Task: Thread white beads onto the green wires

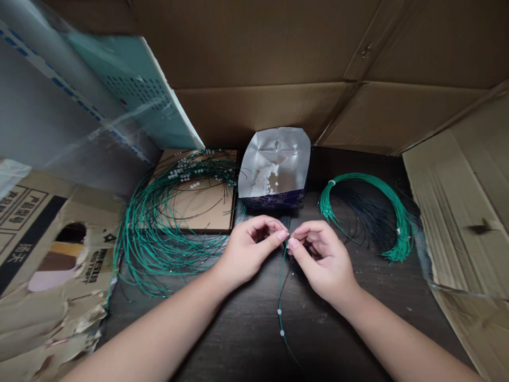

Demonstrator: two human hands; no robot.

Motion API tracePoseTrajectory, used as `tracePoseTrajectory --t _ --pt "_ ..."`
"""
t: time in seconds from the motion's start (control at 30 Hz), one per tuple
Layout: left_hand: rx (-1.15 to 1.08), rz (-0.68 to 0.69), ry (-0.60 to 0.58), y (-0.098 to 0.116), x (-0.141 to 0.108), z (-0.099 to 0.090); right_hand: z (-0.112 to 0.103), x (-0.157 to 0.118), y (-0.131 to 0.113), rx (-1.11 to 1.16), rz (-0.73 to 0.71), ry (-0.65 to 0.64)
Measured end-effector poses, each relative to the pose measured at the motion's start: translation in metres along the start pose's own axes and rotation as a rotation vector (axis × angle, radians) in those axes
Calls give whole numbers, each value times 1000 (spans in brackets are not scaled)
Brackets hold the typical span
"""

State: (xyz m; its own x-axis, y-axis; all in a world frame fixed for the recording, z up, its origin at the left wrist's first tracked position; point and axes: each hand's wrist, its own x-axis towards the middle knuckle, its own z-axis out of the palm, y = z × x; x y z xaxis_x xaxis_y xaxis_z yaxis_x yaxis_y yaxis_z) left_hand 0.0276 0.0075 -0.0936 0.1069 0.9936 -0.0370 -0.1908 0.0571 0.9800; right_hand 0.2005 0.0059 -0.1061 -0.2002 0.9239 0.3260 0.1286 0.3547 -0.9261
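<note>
My left hand (258,246) and my right hand (320,254) meet fingertip to fingertip over the middle of the dark table. Both are closed in a pinch on thin wires, one green and one black. The green wire (283,276) hangs from the fingertips toward me, with two small white beads (280,322) on its lower part. Whatever tiny part sits right between the fingertips is too small to make out. Just beyond my hands stands an open silver-lined bag (278,151) holding loose white beads (264,179).
On the left, a large loose bundle of green and black wires (139,249) with white beads drapes over a flat cardboard box (199,209). A tied green wire coil (371,183) lies right, beside black wires (363,212). Cardboard walls (270,48) enclose the dark table (238,339).
</note>
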Motion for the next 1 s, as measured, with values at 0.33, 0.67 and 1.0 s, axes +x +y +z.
tracePoseTrajectory --t 0.33,0.67,1.0 --pt "4 -3 -16 0 0 0 0 -1 0 28 -11 0" --pt "-53 -21 -36 0 1 -1 -1 -3 0 73 -2 0" --pt "-45 -50 -34 0 1 -3 0 -2 -2 69 18 5"
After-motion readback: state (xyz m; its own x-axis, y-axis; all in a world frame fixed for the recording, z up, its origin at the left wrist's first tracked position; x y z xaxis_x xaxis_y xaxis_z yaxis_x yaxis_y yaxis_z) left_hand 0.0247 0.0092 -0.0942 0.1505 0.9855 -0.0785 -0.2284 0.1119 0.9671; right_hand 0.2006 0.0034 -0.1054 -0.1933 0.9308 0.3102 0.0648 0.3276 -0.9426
